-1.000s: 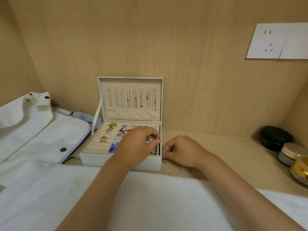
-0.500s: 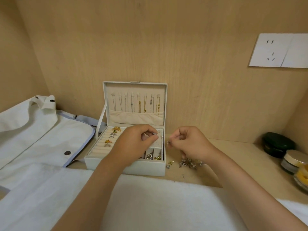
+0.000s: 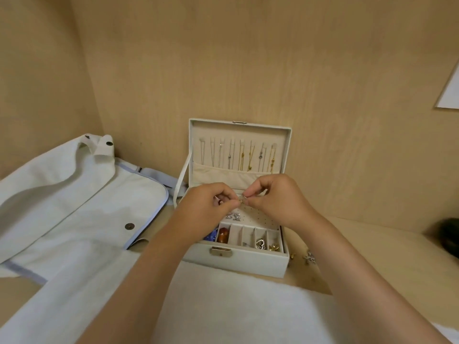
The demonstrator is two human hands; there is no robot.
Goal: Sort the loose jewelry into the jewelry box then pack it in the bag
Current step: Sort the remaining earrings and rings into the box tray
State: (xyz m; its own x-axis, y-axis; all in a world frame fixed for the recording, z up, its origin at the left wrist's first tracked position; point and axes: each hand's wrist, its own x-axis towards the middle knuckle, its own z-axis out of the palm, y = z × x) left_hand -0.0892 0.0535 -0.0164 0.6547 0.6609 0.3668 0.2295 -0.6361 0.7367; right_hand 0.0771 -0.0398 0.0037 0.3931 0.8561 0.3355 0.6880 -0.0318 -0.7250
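Observation:
A white jewelry box [image 3: 248, 263] stands open against the wooden back wall, with necklaces hanging in its lid [image 3: 238, 155]. Above the box's perforated earring pad, my left hand [image 3: 208, 207] and my right hand [image 3: 275, 197] meet, both pinching one small earring [image 3: 243, 199] between their fingertips. Small front compartments hold a brown piece, a heart-shaped piece and gold bits. Loose jewelry [image 3: 308, 258] lies on the shelf just right of the box. A white bag [image 3: 74, 199] with pale blue trim lies flat to the left.
A white towel [image 3: 236, 306] covers the shelf in front of the box. A dark round jar [image 3: 449, 237] sits at the far right edge. Wooden walls close in at the back and left. A white wall plate [image 3: 449, 93] shows at upper right.
My right hand rose from the loose pile beside the box and came left over the box. Both hands now meet on one small earring. The camera view shifted left and closer.

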